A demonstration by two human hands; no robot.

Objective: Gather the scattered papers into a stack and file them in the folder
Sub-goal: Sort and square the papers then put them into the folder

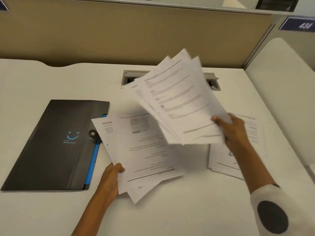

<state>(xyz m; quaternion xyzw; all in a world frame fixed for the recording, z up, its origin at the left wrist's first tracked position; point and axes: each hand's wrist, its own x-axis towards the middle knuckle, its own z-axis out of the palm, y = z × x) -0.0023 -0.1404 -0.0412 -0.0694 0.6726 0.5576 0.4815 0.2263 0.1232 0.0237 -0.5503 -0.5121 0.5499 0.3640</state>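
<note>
A black folder [51, 145] with a blue smile mark and a snap button lies closed on the left of the white desk [170, 210]. My left hand [110, 178] grips the lower left edge of a few printed sheets [144, 150] beside the folder. Over the desk's middle, my right hand [230, 132] holds up a fanned bundle of several sheets [179, 103], thumb on top. More papers [221, 160] lie flat on the desk under my right forearm.
A grey cable hatch [129, 77] is set into the desk behind the raised bundle. A tan partition wall [119, 34] closes the back. A white side panel [286, 99] stands at the right, with a blue number sign [298, 24] above.
</note>
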